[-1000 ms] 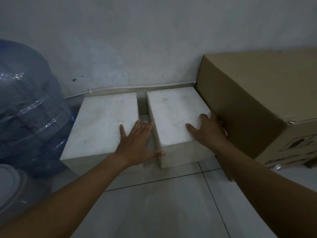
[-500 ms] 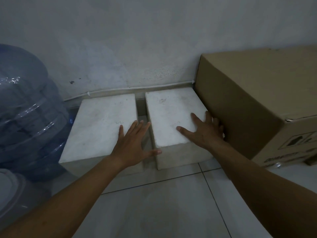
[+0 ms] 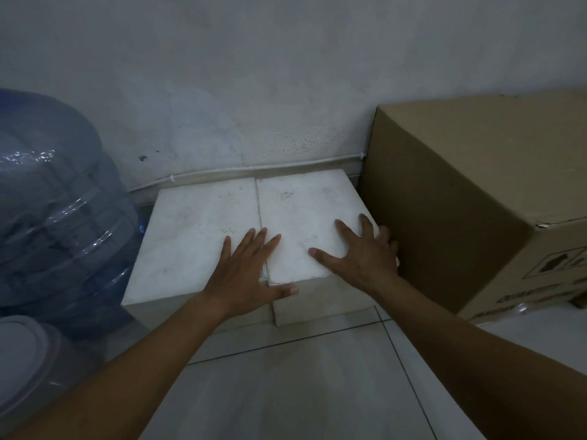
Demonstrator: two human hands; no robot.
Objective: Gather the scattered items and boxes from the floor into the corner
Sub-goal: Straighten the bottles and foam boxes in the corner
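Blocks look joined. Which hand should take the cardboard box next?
Right, likely. The right hand lies flat on the right white block, its outer fingers beside the cardboard box; the left hand spans the blocks' seam, farther away.

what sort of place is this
Likely a storage corner in a home or utility room: a tiled floor, a large blue water jug and a brown cardboard box by a bare wall.

Row on floor (image 3: 286,392) against wall (image 3: 286,74): left block (image 3: 197,236) and right block (image 3: 305,214) side by side, touching. Left of them, water jug (image 3: 57,211); right of them, cardboard box (image 3: 460,201), seemingly touching the right block. Behind the blocks, cable (image 3: 247,168) along wall base.
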